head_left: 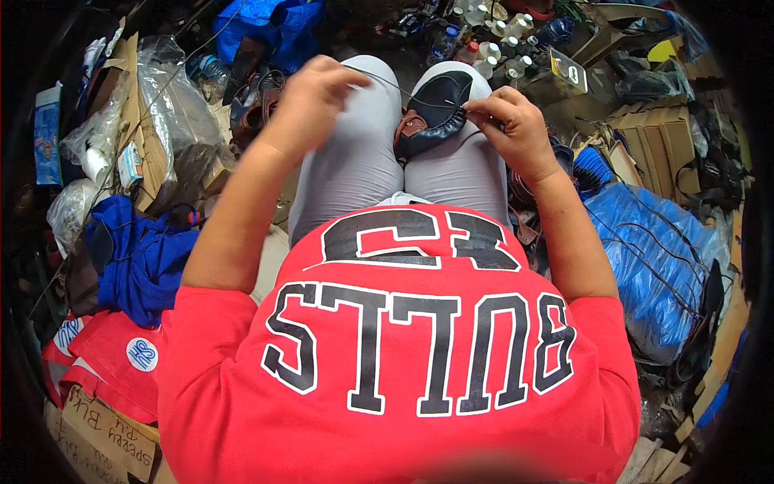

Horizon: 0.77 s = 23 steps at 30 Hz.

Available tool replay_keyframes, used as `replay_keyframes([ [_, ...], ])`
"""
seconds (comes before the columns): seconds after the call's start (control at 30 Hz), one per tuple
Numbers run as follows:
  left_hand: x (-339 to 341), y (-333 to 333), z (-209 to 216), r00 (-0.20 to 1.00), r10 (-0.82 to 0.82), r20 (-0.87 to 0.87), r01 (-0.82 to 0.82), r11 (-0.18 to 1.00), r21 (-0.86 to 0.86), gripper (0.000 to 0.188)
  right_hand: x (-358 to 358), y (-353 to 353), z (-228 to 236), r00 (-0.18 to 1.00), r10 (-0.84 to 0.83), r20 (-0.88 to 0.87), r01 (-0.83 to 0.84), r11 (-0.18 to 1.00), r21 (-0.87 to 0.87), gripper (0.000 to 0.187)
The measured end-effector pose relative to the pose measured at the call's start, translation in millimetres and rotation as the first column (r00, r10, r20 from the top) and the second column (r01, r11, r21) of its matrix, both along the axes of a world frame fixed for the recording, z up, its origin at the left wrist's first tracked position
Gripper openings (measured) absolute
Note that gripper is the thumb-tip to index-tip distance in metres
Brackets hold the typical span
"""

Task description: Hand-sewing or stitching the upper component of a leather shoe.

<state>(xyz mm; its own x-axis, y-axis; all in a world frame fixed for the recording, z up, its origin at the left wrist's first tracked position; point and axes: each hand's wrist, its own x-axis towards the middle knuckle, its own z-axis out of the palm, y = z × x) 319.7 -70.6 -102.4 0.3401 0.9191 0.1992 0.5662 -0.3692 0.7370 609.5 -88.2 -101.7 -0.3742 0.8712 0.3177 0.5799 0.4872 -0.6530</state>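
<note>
A black moccasin-style shoe (434, 133) with a brown leather patch rests across my thighs, mostly on the right one. A thin dark thread (401, 87) runs from its stitched edge up toward my left hand (313, 103). That hand is raised over my left thigh, slightly smeared by motion, with its fingers pinched at the thread. At the shoe's right edge, my right hand (516, 129) has thumb and forefinger pressed together. Whatever lies between those fingertips is too small to make out.
Several capped bottles (488, 50) stand beyond my knees. A blue bag (270, 32) lies at the far left, brown shoes (246, 113) beside my left leg. To the right are a blue plastic-wrapped bundle (645, 266) and cardboard (657, 145). Blue cloth (145, 258) lies left.
</note>
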Motion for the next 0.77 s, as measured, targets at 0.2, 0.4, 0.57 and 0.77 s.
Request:
replay_keyframes([
  [0.2, 50, -5, -32, 0.992, -0.064, -0.105, 0.09, 0.96, 0.266, 0.016, -1, -16, -4, 0.98, -0.015, 0.197, -0.001, 0.997, 0.083, 0.03],
  [0.4, 65, 10, -34, 0.957, -0.158, 0.243, 0.151, 0.987, 0.048, 0.027, 19, 4, -7, 1.0, 0.024, 0.009, -0.019, 0.931, -0.364, 0.029],
  [0.57, 65, 15, -40, 0.96, -0.177, 0.217, 0.184, 0.983, -0.011, 0.029, 27, 25, -7, 0.995, 0.086, -0.048, -0.098, 0.881, -0.462, 0.037],
  [0.77, 63, 15, -39, 0.967, -0.205, 0.15, 0.206, 0.978, 0.011, 0.029, 29, 35, -3, 0.991, 0.137, -0.007, -0.12, 0.842, -0.526, 0.044],
])
